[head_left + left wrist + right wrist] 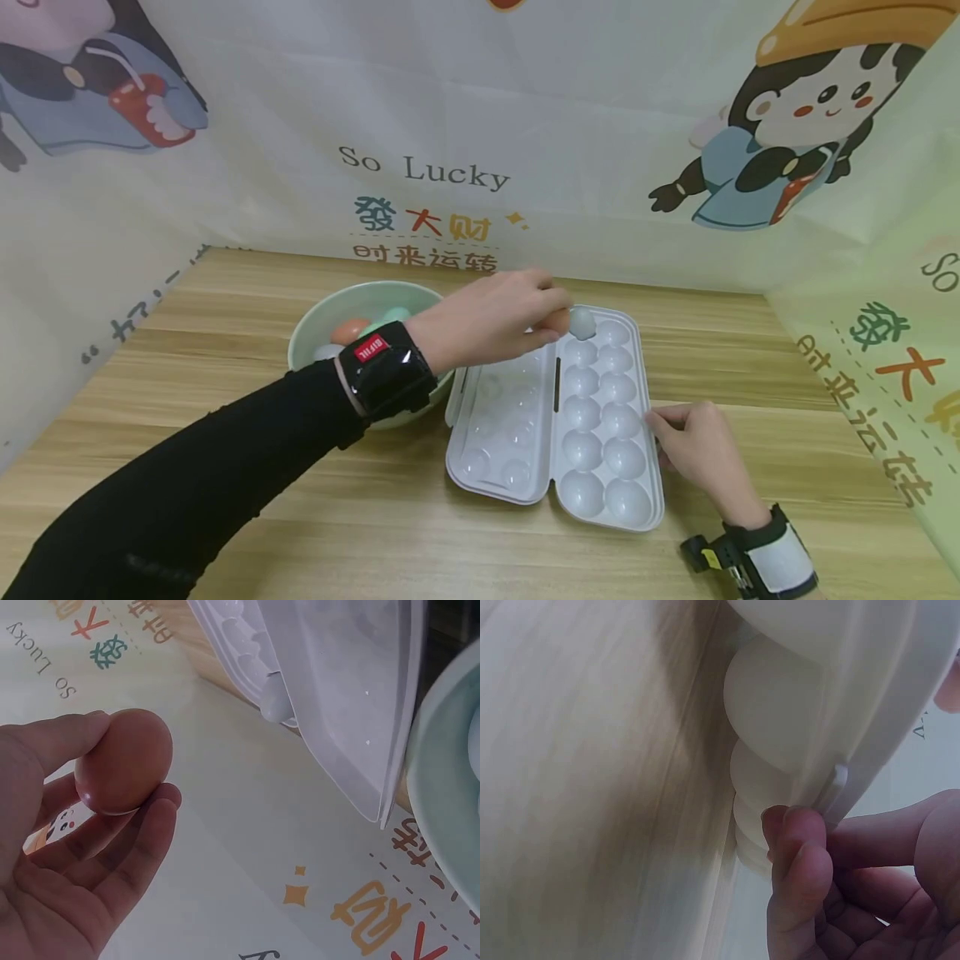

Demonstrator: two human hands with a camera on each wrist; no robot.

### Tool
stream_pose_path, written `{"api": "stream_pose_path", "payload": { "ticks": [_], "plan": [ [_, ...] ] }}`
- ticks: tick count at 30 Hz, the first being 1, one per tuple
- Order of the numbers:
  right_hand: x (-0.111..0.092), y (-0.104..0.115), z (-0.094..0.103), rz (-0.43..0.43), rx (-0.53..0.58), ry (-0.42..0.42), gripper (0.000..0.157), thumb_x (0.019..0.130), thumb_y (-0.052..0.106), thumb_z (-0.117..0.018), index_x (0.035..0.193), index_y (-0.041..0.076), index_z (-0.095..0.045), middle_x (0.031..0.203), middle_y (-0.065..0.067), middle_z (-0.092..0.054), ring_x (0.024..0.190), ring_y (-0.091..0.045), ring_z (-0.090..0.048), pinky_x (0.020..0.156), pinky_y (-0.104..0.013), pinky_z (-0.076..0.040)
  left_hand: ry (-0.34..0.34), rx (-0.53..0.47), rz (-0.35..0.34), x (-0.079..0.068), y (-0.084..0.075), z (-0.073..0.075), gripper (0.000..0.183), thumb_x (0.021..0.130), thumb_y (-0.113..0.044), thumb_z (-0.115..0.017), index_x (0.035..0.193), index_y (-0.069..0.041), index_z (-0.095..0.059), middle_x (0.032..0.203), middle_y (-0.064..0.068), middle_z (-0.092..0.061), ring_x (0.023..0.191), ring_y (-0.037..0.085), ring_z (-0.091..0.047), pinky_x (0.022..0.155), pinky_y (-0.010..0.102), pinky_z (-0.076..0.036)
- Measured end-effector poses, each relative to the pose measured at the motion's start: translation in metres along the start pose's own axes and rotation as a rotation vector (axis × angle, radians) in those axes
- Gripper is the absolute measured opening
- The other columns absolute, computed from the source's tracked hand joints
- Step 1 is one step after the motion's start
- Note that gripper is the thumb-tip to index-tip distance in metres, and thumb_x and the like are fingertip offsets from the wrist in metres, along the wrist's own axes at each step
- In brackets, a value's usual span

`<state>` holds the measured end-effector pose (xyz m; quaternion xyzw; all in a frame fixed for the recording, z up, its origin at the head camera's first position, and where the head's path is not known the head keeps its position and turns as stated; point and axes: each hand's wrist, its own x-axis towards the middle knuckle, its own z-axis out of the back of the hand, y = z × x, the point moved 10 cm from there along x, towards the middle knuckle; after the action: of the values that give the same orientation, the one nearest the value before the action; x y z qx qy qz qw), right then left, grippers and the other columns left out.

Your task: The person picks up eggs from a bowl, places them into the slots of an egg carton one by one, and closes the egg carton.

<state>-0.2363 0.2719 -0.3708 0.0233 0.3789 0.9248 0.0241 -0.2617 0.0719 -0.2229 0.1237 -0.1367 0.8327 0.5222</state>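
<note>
My left hand (495, 319) pinches a brown egg (127, 761) between thumb and fingertips, above the far end of an open white plastic egg box (603, 494). A pale bluish egg (582, 323) sits in the far left cup of the box, just right of the brown egg in the head view. The other visible cups hold nothing. My right hand (701, 450) grips the right rim of the box between thumb and curled fingers; in the right wrist view the fingertips (799, 825) lie right at the rim, beside a small tab.
Left of the box, a light green bowl (302, 337) holds several eggs, among them a brown one (349, 331) and a green one (393, 315); my left forearm partly covers it. The box lid (495, 479) lies flat toward the bowl. A printed sheet (585, 208) stands behind the wooden table.
</note>
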Motion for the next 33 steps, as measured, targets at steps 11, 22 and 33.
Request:
{"api": "stream_pose_path", "payload": {
  "ticks": [11, 22, 33],
  "plan": [
    [0.0, 0.001, 0.001, 0.013, -0.004, -0.006, 0.022, 0.094, 0.006, -0.061, 0.103, -0.012, -0.071, 0.066, -0.009, -0.066, 0.05, -0.02, -0.059, 0.045, -0.027, -0.048, 0.08, 0.045, 0.031, 0.016, 0.002, -0.022, 0.011, 0.094, -0.009, -0.063, 0.086, -0.015, -0.058, 0.086, -0.002, -0.05, 0.078, 0.012, -0.048, 0.063, 0.025, -0.042],
    [0.0, 0.0, 0.0, 0.008, 0.014, -0.002, 0.022, 0.094, 0.005, -0.06, 0.103, -0.013, -0.07, 0.075, -0.015, -0.069, 0.051, -0.021, -0.061, 0.046, -0.029, -0.05, 0.116, 0.081, 0.039, 0.03, 0.001, -0.031, 0.01, 0.097, -0.01, -0.057, 0.088, -0.012, -0.059, 0.086, 0.001, -0.05, 0.073, 0.013, -0.048, 0.057, 0.022, -0.039],
    [0.0, 0.001, 0.001, 0.013, 0.007, 0.004, 0.022, 0.094, 0.005, -0.061, 0.103, -0.012, -0.071, 0.076, -0.015, -0.069, 0.052, -0.02, -0.061, 0.046, -0.029, -0.05, 0.181, 0.115, 0.003, 0.056, -0.003, -0.043, 0.011, 0.097, -0.008, -0.054, 0.091, -0.008, -0.063, 0.084, 0.003, -0.052, 0.072, 0.014, -0.049, 0.06, 0.022, -0.038]
  ]
}}
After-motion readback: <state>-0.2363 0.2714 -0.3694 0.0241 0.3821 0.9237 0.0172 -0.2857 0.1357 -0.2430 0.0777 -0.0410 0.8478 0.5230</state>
